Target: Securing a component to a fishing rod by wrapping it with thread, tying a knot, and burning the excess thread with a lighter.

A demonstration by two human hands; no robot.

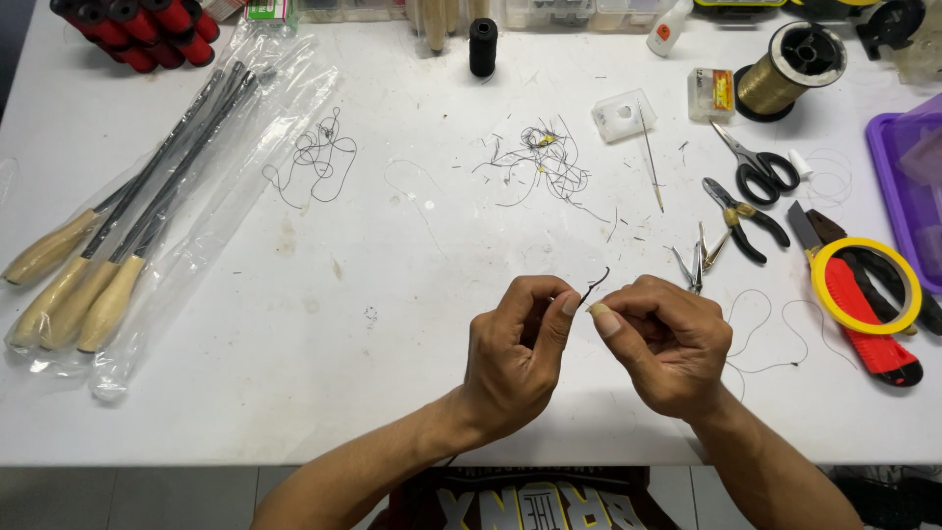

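My left hand (pixel 515 353) and my right hand (pixel 667 342) meet above the front of the white table (pixel 294 373). Both pinch a short dark thread (pixel 597 283) between thumb and forefinger; its curled end sticks up between the fingertips. A thin thread runs off to the right of my right hand across the table. Just beyond my right hand lie small silver snips (pixel 697 263).
Wooden-handled rods in clear plastic bags (pixel 128 226) lie at left, red spools (pixel 137 29) at the back left. Thread scraps (pixel 545 162), a long needle (pixel 653 167), a black spool (pixel 483 44), a gold wire reel (pixel 790 69), scissors (pixel 756 167), pliers (pixel 741 216), a red cutter (pixel 868 324), a yellow ring and a purple tray (pixel 908 186) lie at right.
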